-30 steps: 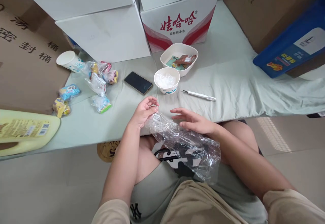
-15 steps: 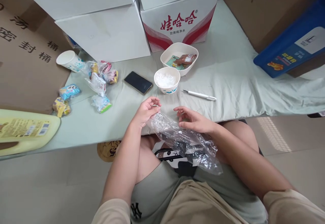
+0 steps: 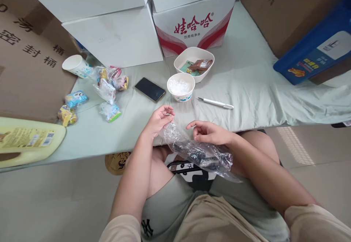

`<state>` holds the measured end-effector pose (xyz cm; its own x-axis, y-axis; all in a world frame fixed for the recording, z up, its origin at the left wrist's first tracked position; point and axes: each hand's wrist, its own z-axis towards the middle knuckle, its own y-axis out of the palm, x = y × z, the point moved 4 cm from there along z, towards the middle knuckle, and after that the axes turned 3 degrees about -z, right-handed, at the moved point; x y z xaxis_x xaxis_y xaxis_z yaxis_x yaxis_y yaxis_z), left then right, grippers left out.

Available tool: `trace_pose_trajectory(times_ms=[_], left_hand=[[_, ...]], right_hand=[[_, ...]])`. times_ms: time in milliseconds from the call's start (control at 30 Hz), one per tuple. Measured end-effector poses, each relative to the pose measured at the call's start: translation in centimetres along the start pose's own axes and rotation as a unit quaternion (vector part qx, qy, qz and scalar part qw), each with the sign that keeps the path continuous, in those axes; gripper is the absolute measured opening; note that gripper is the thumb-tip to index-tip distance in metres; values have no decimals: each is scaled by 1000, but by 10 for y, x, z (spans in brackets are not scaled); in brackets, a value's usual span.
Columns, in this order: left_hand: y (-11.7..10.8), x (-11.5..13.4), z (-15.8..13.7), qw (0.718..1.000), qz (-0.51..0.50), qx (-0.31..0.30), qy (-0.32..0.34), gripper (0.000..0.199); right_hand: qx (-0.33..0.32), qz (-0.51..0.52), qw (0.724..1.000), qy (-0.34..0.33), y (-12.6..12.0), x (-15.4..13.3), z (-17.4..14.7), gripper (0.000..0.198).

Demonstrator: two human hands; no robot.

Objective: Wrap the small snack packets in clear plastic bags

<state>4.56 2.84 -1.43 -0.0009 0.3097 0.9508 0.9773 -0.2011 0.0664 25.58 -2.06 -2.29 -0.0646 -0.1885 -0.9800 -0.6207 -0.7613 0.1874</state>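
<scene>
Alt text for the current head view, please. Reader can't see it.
A left hand pinches crumpled clear plastic hanging over the person's lap, the right hand close by. On the cloth-covered table ahead are a phone, a cup, a bowl and a white pen-like tool; small wrapped packets lie at left.

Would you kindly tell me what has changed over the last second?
The loose end of the clear plastic bag has shifted slightly up the picture, and the right hand has curled its fingers, the index finger reaching out. The left hand still pinches the bag's other end. The phone and white pen stayed put.
</scene>
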Motion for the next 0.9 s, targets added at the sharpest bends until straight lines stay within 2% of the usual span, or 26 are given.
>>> trace_pose_trajectory(times_ms=[167,300,433,633,767,900], left_hand=[[1,0,0,1000,4,-2,0,43],[2,-1,1,1000,8,-4,-5,43],[2,-1,1,1000,16,-4,-4,41],[3,-2,0,1000,26,-1,-9,39],[2,-3,0,999,32,0,-11,38],[3,-4,0,999,44,-3,-11,37]], right_hand=[[-6,23,1000,15,1,-4,-1,35],[-32,28,998,41,2,-5,-3,42],[-66,53,996,33,4,-5,-4,46],[-54,41,998,19,3,-5,-3,42],[-26,12,999,26,1,-6,-2,39],[-24,-6,999,38,0,-2,-3,37]])
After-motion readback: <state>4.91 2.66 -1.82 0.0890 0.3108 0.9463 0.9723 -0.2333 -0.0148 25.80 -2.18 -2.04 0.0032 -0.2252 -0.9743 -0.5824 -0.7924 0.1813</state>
